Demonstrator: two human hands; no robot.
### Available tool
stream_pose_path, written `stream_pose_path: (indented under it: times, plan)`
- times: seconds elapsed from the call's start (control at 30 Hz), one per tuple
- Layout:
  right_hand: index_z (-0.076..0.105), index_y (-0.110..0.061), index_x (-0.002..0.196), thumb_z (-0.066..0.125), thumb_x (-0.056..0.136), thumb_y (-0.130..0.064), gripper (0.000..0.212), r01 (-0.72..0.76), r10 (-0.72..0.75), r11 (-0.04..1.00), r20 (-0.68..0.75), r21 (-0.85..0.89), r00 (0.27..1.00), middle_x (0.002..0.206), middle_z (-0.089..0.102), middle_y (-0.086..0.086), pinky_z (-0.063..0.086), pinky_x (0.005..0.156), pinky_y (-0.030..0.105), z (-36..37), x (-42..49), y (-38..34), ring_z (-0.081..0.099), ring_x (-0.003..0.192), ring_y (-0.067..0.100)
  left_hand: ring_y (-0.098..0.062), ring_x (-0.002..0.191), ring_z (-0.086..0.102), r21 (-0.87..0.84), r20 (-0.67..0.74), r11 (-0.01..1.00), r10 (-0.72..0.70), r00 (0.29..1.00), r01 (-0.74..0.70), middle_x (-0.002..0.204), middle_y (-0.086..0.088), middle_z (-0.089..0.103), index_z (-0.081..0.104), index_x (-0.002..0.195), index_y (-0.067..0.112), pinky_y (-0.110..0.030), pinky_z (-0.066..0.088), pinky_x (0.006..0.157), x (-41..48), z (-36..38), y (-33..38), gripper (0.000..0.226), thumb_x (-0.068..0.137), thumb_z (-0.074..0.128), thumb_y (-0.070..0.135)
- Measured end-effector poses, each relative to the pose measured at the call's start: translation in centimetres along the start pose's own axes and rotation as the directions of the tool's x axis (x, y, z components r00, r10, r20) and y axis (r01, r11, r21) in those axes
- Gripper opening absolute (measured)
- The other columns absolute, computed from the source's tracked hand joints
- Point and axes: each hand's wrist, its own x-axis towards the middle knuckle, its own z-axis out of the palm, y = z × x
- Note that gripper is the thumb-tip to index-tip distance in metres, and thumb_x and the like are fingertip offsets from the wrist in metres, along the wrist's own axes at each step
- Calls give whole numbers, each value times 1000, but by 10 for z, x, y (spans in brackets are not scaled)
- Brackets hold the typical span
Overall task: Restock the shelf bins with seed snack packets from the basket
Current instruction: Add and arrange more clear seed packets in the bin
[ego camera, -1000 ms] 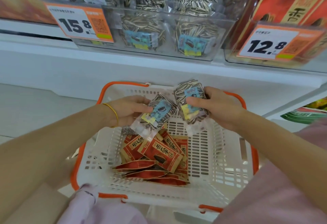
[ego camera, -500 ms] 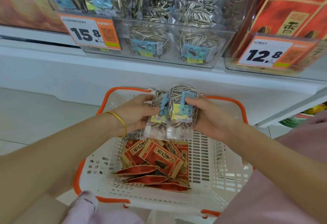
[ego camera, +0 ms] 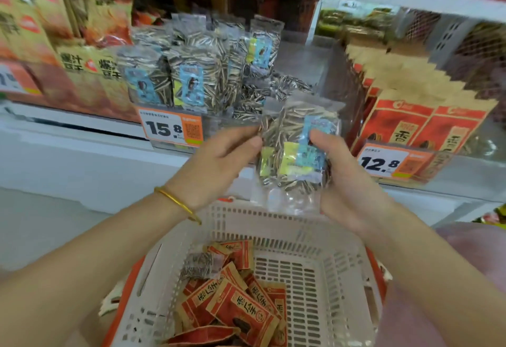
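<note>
Head view: you hold the stacked seed packets point(ego camera: 295, 149) upright, long axis near vertical, just in front of the clear bin point(ego camera: 301, 64) and right of its 15.8 tag point(ego camera: 172, 129). The bin's open right half lies just beyond and above, nearer your right hand point(ego camera: 347, 182). Your right hand grips the stack, thumb on the labels, fingers behind; your left hand point(ego camera: 219, 163) pinches its left edge, with the basket point(ego camera: 273, 226) below the bin.

white shelf point(ego camera: 82, 141), clear bin point(ego camera: 330, 73) holding seed packets point(ego camera: 191, 83)
</note>
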Motion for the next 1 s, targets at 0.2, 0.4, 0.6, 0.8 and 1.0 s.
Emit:
stream_pose_path:
  times: [0.2,0.4,0.6,0.8,1.0]
  plan:
    - [46,-12,132,73,62,-47,83,233,-275,949,-195,-211,942,122,60,7,53,85,40,19,89,-68,61,108,23,-27,96,51,719,49,598,465,884,-355,107,-11,58,62,111,6,-28,34,88,29,-36,-11,38,84,41,22]
    - [19,-19,144,72,80,-35,85,235,-347,884,-229,-405,909,135,41,3,38,105,45,17,183,-62,47,121,21,-32,99,56,786,202,477,403,893,-393,109,-7,63,65,108,10,-46,49,76,39,-34,-31,36,82,41,20]
    - [23,-25,147,75,76,-41,89,189,-330,796,-151,-575,932,147,38,3,37,106,39,7,203,-59,43,130,22,-26,99,54,764,212,487,431,877,-424,110,-3,61,63,111,13,-39,48,76,39,-37,-34,37,82,41,21]
    - [41,-21,133,64,88,-32,52,68,-184,765,-116,-640,976,126,56,-2,49,84,35,-3,203,-65,54,111,16,-24,99,52,740,204,512,448,871,-437,109,-2,60,63,111,12,-39,49,78,40,-37,-34,38,82,40,21]
    - [34,-17,138,70,82,-34,69,81,-288,740,-207,-667,935,134,51,2,54,81,38,4,201,-59,54,114,20,-23,100,52,738,196,511,462,865,-440,108,-2,61,63,110,12,-39,50,80,39,-36,-34,38,82,40,20]
